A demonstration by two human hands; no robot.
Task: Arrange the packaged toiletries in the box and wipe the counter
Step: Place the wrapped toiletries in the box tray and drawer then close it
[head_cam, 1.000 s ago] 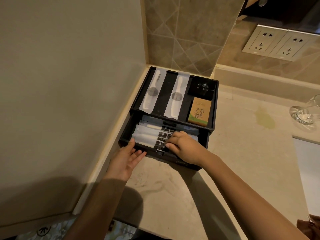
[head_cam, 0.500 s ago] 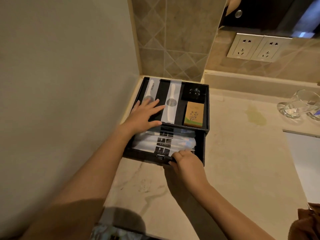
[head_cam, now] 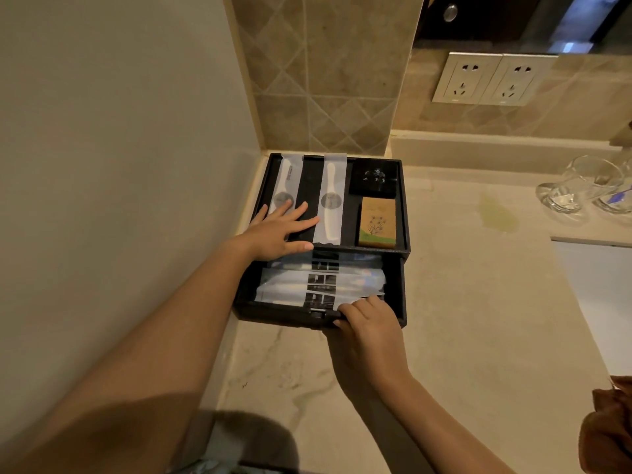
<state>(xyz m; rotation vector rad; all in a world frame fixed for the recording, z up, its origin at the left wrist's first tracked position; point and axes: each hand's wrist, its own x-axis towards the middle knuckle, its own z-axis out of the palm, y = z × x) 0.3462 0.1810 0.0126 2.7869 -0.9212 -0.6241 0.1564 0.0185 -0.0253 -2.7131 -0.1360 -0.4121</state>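
Observation:
A black box (head_cam: 404, 213) stands in the counter's back left corner, its drawer (head_cam: 396, 285) pulled out toward me. The top tray holds two white packaged combs (head_cam: 331, 200), a small black packet (head_cam: 374, 177) and an orange soap box (head_cam: 378, 222). Several clear packaged toiletries (head_cam: 301, 282) lie across the drawer. My left hand (head_cam: 277, 230) lies flat, fingers spread, on the tray's left side over one comb pack. My right hand (head_cam: 367, 321) is curled over the drawer's front edge at the right, fingertips touching a packet.
A beige marble counter (head_cam: 461, 319) with a yellowish stain (head_cam: 496, 213) extends right. Glass cups (head_cam: 581, 189) stand at the far right, wall sockets (head_cam: 492, 78) above. A brown cloth (head_cam: 608, 429) shows at the lower right edge. A wall borders the left.
My left hand has left the drawer's front corner and now rests flat on the top tray. My right hand has slid from the packets to the drawer's front edge.

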